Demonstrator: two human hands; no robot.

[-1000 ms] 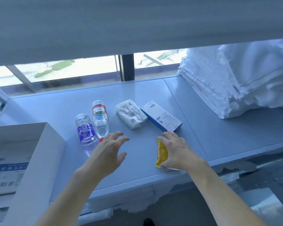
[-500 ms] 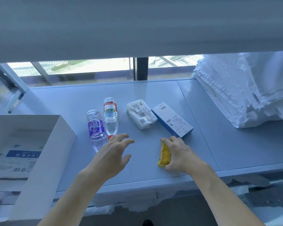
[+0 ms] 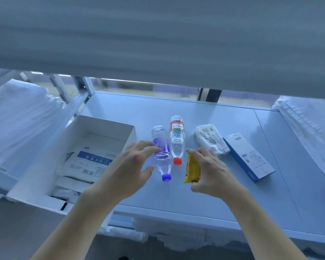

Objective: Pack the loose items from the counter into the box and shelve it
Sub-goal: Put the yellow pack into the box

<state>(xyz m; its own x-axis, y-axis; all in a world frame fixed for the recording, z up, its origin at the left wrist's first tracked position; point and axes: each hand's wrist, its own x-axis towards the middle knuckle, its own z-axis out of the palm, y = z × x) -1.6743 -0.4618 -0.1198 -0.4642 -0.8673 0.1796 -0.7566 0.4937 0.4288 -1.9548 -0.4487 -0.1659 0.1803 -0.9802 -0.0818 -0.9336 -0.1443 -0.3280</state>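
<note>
My right hand (image 3: 212, 171) grips a yellow packet (image 3: 191, 168), held just above the counter (image 3: 223, 199). My left hand (image 3: 131, 169) hovers with fingers spread over a purple-capped bottle (image 3: 162, 162) that lies flat. A red-capped bottle (image 3: 177, 140) lies beside it. Farther right lie a white wrapped pack (image 3: 209, 137) and a blue-and-white carton (image 3: 249, 156). The open white box (image 3: 99, 126) stands at the left, with a blue-labelled pouch (image 3: 90, 162) inside.
Folded white towels are stacked at the left (image 3: 17, 117) and at the right (image 3: 310, 124). A grey shelf (image 3: 158, 38) overhangs the counter. A window runs behind the counter. More white cloth lies on the shelf below the counter edge.
The view has swung left, bringing the box closer to centre. My right hand has carried the yellow packet left, next to the red-capped bottle. My left hand has reached over the purple-capped bottle.
</note>
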